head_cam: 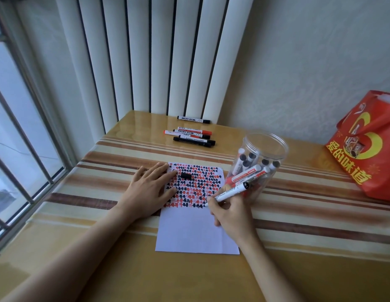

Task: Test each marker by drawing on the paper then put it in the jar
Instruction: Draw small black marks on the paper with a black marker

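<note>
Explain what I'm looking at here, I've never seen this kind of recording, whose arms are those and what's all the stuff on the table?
There is no machine: one camera on a person's head looks down at their own two bare hands. The left hand lies flat on the white sheet of paper, steadying it. The right hand holds a white marker with a black end in a pinching grip, tip on the paper beside rows of red and black test marks. A small black cap lies on the paper. On the right stands a clear plastic jar with markers inside. More red and black markers wait farther back on the striped tablecloth. A red bag sits at far right.
</note>
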`<state>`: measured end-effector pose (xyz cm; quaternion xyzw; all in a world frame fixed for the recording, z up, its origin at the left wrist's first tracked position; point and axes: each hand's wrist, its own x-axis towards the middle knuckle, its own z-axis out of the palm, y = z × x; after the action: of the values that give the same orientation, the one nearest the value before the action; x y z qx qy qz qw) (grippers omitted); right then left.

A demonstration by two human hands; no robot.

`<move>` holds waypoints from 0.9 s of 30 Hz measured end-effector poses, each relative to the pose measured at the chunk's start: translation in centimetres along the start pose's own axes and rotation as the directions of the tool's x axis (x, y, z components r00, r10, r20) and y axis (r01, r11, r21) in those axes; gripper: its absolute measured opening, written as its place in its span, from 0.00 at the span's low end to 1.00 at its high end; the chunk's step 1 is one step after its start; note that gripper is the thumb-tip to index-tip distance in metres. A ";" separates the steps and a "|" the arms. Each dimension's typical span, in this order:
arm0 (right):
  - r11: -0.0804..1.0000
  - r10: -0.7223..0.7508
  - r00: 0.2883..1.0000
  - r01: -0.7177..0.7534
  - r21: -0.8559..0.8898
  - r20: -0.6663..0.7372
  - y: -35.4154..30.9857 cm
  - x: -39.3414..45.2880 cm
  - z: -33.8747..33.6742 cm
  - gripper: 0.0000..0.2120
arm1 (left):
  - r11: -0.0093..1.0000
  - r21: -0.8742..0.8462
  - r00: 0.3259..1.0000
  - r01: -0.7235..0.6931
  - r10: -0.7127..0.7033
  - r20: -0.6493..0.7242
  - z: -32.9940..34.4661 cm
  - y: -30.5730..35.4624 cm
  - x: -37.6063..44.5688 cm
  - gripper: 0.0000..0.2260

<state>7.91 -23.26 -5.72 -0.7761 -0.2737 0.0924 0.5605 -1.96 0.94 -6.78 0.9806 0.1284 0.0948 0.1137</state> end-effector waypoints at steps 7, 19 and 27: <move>1.000 0.023 0.999 -0.023 0.000 -0.025 0.1 0.0 -0.1 0.09 | 1.000 -0.005 1.000 -0.004 0.004 -0.011 0.2 -0.2 0.0 0.29; 1.000 0.019 0.999 -0.018 0.012 -0.031 0.4 0.1 -0.1 0.09 | 1.000 -0.013 1.000 -0.006 0.006 -0.023 0.3 -0.2 0.1 0.32; 1.000 0.009 1.000 -0.009 -0.006 0.012 0.3 0.1 -0.1 0.10 | 1.000 0.001 1.000 -0.009 0.009 -0.023 0.2 -0.2 0.1 0.31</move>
<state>8.14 -23.35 -5.99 -0.7785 -0.2738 0.0990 0.5560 -1.87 1.06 -7.02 0.9801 0.1252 0.1064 0.1114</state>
